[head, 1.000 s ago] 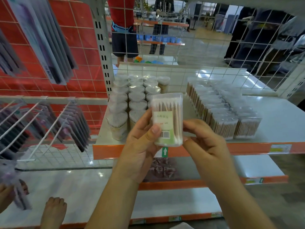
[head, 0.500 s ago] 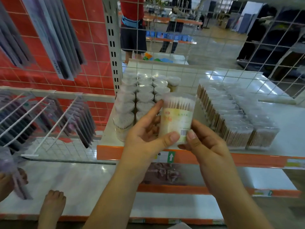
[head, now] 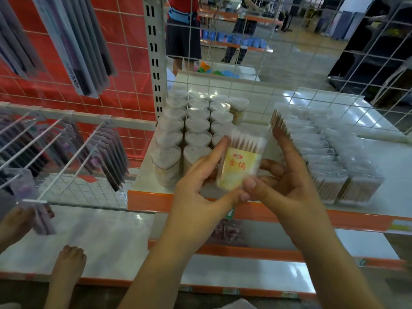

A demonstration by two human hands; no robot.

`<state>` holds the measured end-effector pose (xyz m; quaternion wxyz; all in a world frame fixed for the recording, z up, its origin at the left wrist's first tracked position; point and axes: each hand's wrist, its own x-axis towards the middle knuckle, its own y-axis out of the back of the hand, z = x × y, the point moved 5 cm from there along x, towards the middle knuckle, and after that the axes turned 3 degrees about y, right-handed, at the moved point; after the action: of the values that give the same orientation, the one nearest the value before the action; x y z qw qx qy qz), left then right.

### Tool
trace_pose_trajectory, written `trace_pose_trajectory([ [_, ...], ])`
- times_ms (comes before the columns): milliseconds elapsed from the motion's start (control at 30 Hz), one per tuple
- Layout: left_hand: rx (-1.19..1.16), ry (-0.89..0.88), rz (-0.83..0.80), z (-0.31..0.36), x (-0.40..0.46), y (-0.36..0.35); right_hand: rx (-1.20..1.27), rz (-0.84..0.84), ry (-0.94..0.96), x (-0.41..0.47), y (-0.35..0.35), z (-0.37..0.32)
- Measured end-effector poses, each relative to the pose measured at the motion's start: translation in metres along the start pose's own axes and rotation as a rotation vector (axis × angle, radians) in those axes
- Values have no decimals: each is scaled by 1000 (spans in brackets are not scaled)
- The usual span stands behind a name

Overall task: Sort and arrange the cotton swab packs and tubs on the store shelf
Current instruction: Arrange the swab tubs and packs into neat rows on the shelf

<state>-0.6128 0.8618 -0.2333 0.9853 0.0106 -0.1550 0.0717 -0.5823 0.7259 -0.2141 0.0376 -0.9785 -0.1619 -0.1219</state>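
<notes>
A clear tub [head: 242, 162] of cotton swabs with a yellow label is held upright at the centre of the frame, just above the orange front edge of the shelf [head: 379, 152]. It is grasped between both hands: the left hand [head: 200, 186] is closed on its left side and lower edge, and the right hand [head: 287, 177] is closed on its right side with the thumb across the lower front. The step in hand is judged to be placing this tub with the block of round tubs [head: 191, 128] just behind it, left of centre. It is best kept upright, label forward, and lowered into the open gap at the front right of that block without the neighbours being knocked. The rows of flat packs [head: 323, 150] at centre right should be left undisturbed.

The shelf is white and glossy, backed by wire mesh [head: 312, 63]. At the left, packets hang from hooks [head: 66, 139] before a red panel. Other people's legs are seen beyond, at upper centre.
</notes>
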Motion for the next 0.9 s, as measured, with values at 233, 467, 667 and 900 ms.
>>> trace_pose_trajectory([
  [233, 256, -124, -30, 4, 0, -1, -175, 33, 63, 9, 4, -2],
  [467, 730, -297, 120, -17, 18, 13, -482, 299, 179, 71, 54, 12],
  [667, 946, -421, 93, -24, 28, -5, -797, 314, 291, 120, 59, 54],
  [900, 1014, -370, -67, -25, 30, -36, -760, 257, 28, 139, 62, 109],
])
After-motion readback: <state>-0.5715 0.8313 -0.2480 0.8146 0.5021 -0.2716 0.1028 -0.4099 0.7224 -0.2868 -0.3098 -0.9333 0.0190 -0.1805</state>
